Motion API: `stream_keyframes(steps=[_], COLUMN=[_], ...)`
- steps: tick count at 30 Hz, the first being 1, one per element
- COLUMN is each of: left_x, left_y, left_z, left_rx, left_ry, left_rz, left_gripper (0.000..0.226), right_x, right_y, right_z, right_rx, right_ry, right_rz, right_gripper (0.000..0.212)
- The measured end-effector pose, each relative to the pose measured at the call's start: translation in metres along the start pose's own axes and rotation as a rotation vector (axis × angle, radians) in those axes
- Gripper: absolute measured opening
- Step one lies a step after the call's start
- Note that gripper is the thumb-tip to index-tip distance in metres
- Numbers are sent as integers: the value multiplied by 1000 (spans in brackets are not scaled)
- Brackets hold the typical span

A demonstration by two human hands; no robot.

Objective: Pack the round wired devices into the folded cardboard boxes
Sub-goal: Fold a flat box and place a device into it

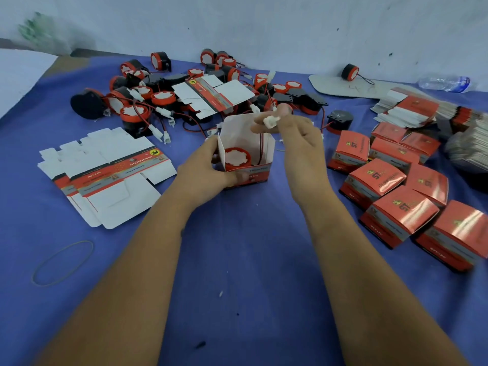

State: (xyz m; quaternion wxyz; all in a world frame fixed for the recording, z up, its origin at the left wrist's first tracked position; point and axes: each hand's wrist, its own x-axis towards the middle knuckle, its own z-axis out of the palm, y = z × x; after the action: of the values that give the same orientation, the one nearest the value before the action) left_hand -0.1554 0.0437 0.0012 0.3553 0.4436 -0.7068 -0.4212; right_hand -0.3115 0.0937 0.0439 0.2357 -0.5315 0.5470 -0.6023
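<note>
Gripping the open box with my left hand, I pinch the white connector in my right hand at 12 o'clock above 1 device seated inside.

Red-and-white printed boxes, red-rimmed black devices with white faces, on a blue cloth.

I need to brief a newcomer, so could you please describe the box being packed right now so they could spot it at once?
On the blue cloth, look at the centre, between the pile of loose devices and the closed red boxes. The open box, gripped by the left hand, is the only one standing with flaps up and a device inside.
</note>
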Motion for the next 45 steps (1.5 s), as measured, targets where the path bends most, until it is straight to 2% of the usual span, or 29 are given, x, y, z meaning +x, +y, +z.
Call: stream_keyframes(steps=[3, 7, 9, 12, 14, 18, 20, 22, 24, 27, 30, 32, 35, 38, 39, 40, 42, 43, 45], left_x=[1, 3, 4, 2, 1, 0, -2, -2, 16, 28, 22, 11, 2, 7, 7, 5, 3, 3, 2], left_y=[0, -3, -4, -5, -5, -6, -8, -4, 1, -4, -6, 0, 3, 6, 7, 7, 8, 8, 6], left_z=[-5, -6, -6, -3, -2, -3, -4, -5, -4, -9, -5, 1, 4, 12, 14, 15, 14, 11, 6], left_rx=[-19, -28, -35, -49, -76, -91, -105, -129, -233, -432, -331, -311, -267, -144, -161, -174, -135, -110, -94], left_ry=[-77, -113, -104, -48, 1, -6, -3, -20, -23, -83, 11, 153, 156, 200, 235, 279, 373, 407, 417], left_rz=[17, 33, 32, 70, 99, 124, 127, 131, 22, -189, -249, -127, 26, 38, 42, 66, 134, 158, 155], left_gripper=[68, 63, 62, 65, 68, 65, 62, 50, 37, 35, 28, 23, 26, 31, 35, 37, 34, 30, 32], right_x=[1, -1, -1, -1, -1, 1, 2, 2, 0, -7, -8, -4, -2, 1, 1, 1, 0, 0, 1], right_y=[10, 18, 18, 18, 19, 24, 25, 25, 24, 17, 16, 19, 20, 26, 28, 30, 34, 36, 42], right_z=[-1, -1, -2, -4, -3, 1, 1, 2, 5, 10, 10, 10, 22, 29, 27, 25, 18, 14, 6], right_rx=[-335, -627, -693, -781, -817, -809, -780, -736, -647, -422, -101, -59, -166, -265, -247, -184, -79, -94, -171], right_ry=[74, 80, 74, 31, 41, 9, -25, -94, -149, -233, -191, -146, -56, 133, 135, 93, -12, -19, -5], right_rz=[-119, -350, -444, -466, -494, -515, -467, -446, -433, -247, -23, 23, 15, 48, 74, 101, 132, 121, 107], right_gripper=[12, 11, 19, 41, 37, 16, 11, 14, 24, 30, 32, 35, 37, 62, 69, 66, 39, 38, 53])
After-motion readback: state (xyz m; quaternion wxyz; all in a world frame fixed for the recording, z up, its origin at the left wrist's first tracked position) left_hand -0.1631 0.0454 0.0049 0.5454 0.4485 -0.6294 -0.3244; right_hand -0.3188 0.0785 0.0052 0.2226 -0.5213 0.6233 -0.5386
